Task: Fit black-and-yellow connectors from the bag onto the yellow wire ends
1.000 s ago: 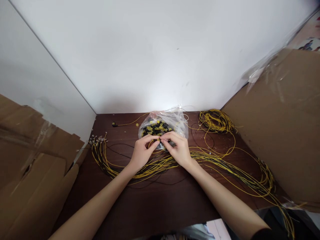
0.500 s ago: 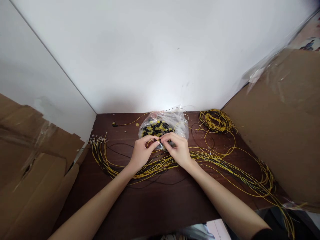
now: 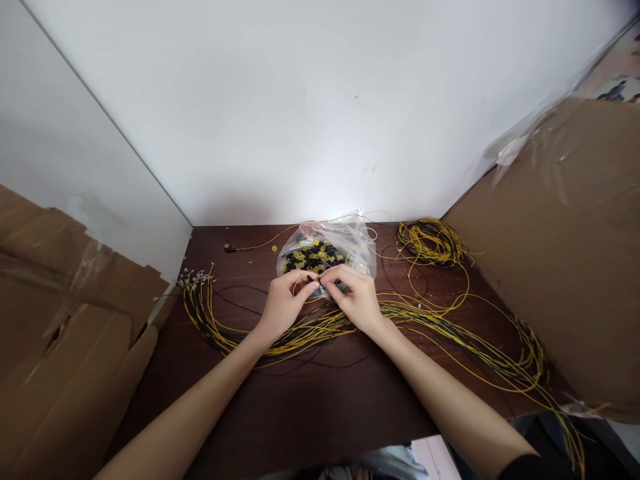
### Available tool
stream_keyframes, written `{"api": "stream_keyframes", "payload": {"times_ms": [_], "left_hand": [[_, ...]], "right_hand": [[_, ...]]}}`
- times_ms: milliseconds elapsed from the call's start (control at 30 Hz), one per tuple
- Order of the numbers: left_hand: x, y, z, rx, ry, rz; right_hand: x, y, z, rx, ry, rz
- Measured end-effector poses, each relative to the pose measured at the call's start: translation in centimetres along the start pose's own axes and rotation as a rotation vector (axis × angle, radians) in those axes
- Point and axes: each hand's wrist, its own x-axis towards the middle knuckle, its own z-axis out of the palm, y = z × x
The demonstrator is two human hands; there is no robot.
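1. White wall panels [image 3: 320, 120] close off the back and left of my head view, and a dark brown tabletop [image 3: 310, 413] runs up to their foot. Brown cardboard [image 3: 75, 320] stands at my left; more taped cardboard [image 3: 565, 247] leans along my right.

2. My left hand [image 3: 286, 303] is over the middle of the table, thumb and forefinger pinched on a small dark part [image 3: 309, 278] — its exact shape is too tiny to make out.

3. My right hand [image 3: 356, 297] meets it from the other side, thumb and forefinger closed at the same small dark part, so my fingertips nearly touch (they cover most of it). A thin yellow wire [image 3: 295, 287] curves out by my left fingers.

4. Just beyond my fingertips lies a clear plastic bag [image 3: 369, 250] holding a heap of black and yellow pieces [image 3: 314, 256].

5. Beneath my wrists a long bundle of yellow and black wires [image 3: 440, 323] crosses the table, pale tips [image 3: 197, 277] fanned out at its left end.

6. Farther back, a wire coil [image 3: 433, 243] rests at the right; at the left sit a dark connector [image 3: 229, 247] on its own yellow lead — and, near it, one loose yellow piece [image 3: 275, 249].
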Motion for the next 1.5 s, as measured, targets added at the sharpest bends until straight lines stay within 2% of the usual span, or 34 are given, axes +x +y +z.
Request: {"api": "stream_keyframes", "payload": {"times_ms": [433, 667, 1033, 1500], "left_hand": [[-0.1, -0.9, 0.0, 0.004, -0.029, 0.059], [0.0, -1.1, 0.1, -0.043, 0.000, 0.077], [0.1, -1.1, 0.1, -0.108, 0.006, 0.041], [0.1, -0.6, 0.1, -0.072, -0.007, 0.062]], "right_hand": [[-0.2, 0.3, 0.2, 0.019, 0.027, 0.069], [-0.3, 0.4, 0.4, 0.012, 0.048, 0.143], [0.0, 0.1, 0.1, -0.008, 0.068, 0.138], [0.0, 0.2, 0.0, 0.021, 0.015, 0.103]]}}
